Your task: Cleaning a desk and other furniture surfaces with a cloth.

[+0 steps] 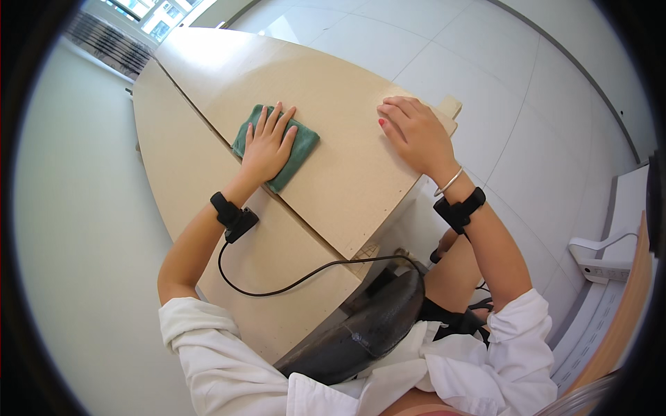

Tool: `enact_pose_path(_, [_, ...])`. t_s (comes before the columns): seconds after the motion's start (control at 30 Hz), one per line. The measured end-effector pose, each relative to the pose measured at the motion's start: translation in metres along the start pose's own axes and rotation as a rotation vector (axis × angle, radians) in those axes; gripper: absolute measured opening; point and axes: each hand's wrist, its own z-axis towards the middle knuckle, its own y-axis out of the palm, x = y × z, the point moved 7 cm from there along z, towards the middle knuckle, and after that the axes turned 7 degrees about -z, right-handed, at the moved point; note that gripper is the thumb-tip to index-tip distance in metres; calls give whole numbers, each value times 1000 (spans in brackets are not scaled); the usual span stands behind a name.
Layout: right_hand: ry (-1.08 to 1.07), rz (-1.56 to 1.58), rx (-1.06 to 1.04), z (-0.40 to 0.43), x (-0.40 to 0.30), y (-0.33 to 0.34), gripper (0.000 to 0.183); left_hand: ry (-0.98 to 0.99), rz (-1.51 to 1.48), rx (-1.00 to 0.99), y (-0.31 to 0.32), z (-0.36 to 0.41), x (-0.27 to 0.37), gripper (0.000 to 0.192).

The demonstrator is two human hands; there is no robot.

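Observation:
My left hand point(268, 148) lies flat with its fingers spread on a folded green cloth point(296, 156). The cloth rests on the light wooden tabletop point(343, 171), beside the long seam between two boards. My right hand point(413, 132) rests palm down, fingers slightly bent, near the table's right edge, with no object visible in it. A silver bangle point(448, 182) circles my right wrist. Each forearm wears a black strapped device, the left one point(234, 217) with a cable running from it, the right one point(459, 209) just below the bangle.
A black padded seat point(364, 330) stands against the near end of the table. The black cable point(307, 283) loops over the tabletop. A pale wall point(93, 208) borders the left side. Tiled floor point(499, 93) lies to the right, with a white power strip point(603, 265) at lower right.

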Motion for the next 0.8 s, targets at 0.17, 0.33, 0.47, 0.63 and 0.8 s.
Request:
enact_pose_path(0.17, [-13,-31,21,0,1,-2,24,-25,-13,-5,2,-1,13,53])
enact_pose_path(0.33, [-13,-38,19,2,1,-4,24,68,48,-2,3,-5,49,53])
enact_pose_path(0.47, [-7,-34,29,3,1,-4,24,163,122,-17,5,-6,83,52])
enact_pose_path(0.63, [-6,-29,38,3,0,-1,24,273,115,-19,5,-9,108,53])
enact_pose_path(0.8, [-16,-45,45,1,2,-3,25,356,119,-9,12,9,119,52])
